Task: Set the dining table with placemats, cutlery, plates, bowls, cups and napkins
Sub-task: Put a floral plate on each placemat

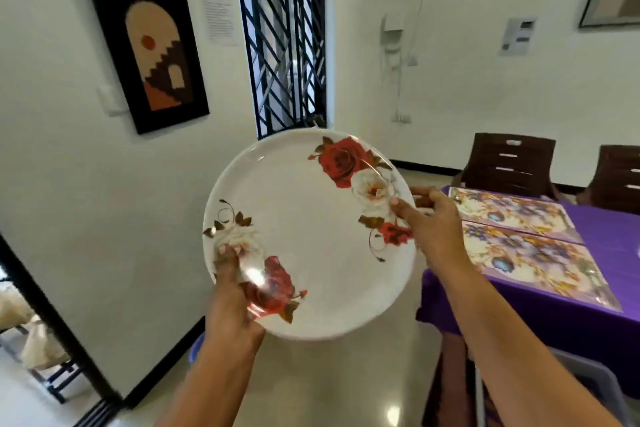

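A large white plate [308, 236] printed with red and white roses is held up in front of me, tilted so its face shows. My left hand [232, 302] grips its lower left rim, thumb on the face. My right hand [429, 218] pinches the right rim, thumb on the printed flowers. To the right stands the dining table [616, 291] under a purple cloth, with two floral placemats [512, 215] [540, 263] lying side by side near its left edge.
Two dark brown chairs [509, 163] [620, 177] stand behind the table against the white wall. A grey chair back [588, 378] is at the table's near side. A barred door [280, 35] is ahead, and a dark doorway frame [52, 322] is at the left.
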Tool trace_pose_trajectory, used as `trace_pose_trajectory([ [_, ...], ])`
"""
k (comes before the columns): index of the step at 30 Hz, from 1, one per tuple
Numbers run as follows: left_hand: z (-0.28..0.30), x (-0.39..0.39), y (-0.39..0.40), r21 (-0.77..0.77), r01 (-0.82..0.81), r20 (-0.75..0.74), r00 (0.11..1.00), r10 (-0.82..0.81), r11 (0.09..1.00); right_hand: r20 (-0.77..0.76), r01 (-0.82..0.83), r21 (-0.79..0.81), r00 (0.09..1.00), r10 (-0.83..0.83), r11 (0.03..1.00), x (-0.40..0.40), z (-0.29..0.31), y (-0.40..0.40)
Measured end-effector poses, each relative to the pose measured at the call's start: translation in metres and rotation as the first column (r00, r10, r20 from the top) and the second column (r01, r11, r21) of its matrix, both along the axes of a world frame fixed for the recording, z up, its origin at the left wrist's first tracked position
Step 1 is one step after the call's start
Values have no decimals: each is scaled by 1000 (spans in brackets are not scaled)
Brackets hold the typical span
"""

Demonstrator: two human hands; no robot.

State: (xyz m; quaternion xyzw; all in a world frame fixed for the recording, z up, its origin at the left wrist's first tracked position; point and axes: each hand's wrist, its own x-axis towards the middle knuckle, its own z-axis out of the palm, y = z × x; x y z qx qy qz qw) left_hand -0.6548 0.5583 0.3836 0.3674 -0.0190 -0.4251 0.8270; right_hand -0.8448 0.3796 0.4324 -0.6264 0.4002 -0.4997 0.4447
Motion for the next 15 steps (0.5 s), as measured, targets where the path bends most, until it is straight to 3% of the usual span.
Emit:
trace_pose_trajectory([
  [2, 0, 28, -9, -11, 50, 27, 998, -50, 999, -102, 54, -96, 993, -64, 994, 29, -6, -15],
  [5, 2, 55, -30, -93, 152, 40, 988, -149, 984, -158, 123, -87, 978, -136, 989, 55, -29, -36],
  [8, -7, 78, -66, -90, 124, 22, 992, -123, 988, -135, 235, -62, 961, -241, 970, 65, -47, -64],
  [12, -26, 91, -126, 167, 4, 43, 999, -12, 986, -83, 296, -32, 951, -297, 955, 61, -61, -114],
  [15, -35, 91, -184, 291, 9, 86, 996, -36, 957, -73, 332, 28, 941, -329, 943, 45, -74, -162],
])
